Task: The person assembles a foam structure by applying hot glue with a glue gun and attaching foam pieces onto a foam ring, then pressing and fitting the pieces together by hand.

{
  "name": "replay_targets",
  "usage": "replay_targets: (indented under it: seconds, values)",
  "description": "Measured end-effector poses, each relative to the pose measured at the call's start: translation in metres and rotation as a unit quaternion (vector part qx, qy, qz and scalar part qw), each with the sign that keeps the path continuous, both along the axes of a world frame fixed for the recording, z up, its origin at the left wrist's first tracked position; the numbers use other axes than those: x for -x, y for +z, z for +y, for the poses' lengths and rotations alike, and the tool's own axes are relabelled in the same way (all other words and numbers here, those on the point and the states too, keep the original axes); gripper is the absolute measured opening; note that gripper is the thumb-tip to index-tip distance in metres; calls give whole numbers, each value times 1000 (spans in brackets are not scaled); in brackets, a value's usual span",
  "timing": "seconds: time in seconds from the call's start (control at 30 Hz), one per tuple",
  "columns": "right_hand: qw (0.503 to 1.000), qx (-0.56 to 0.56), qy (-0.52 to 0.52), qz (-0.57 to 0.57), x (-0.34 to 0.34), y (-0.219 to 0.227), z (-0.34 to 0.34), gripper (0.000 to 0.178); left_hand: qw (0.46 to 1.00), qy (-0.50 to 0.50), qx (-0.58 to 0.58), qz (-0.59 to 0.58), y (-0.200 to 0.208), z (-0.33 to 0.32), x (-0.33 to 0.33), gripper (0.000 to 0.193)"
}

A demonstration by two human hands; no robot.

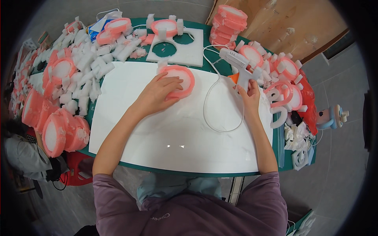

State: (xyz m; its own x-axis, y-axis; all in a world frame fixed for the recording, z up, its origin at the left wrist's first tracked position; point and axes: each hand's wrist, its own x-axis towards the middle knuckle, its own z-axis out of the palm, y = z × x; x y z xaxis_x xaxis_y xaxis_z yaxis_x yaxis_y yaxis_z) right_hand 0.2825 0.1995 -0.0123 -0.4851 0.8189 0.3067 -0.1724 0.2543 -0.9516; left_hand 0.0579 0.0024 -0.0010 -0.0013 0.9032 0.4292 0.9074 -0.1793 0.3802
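A round pink foam ring with a white centre [178, 82] is pressed flat on the white sheet [173, 129] covering the green tabletop [220, 67] by the left hand [157, 94], its fingers [170, 83] spread apart over the near rim. A white hot-glue gun [239, 65] is gripped at the handle by the right hand [250, 94], fingers closed around it, nozzle aimed away, its white cord [212, 98] looped across the sheet. The step is judged best done with the ring held still, the cord kept off it, and the nozzle brought close to the seam so that glue is laid thinly. Finished pink rings [59, 133] are heaped at the left.
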Motion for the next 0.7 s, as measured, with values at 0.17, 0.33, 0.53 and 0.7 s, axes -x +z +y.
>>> replay_targets:
  seconds: [0.17, 0.33, 0.53, 0.7]
  values:
    - [989, 79, 81, -96, -9, 7, -1, 35, 999, 3, 20, -36, -1, 1, 4, 24]
    - [973, 127, 157, -109, -13, 13, -3, 34, 998, 31, 19, -48, -2, 0, 4, 19]
    - [957, 69, 254, -124, -20, 0, 6, 31, 971, 144, -63, -181, 3, 2, 7, 20]
    - [921, 42, 357, -153, -20, 8, 4, 27, 958, 200, -55, -197, 2, 2, 5, 36]
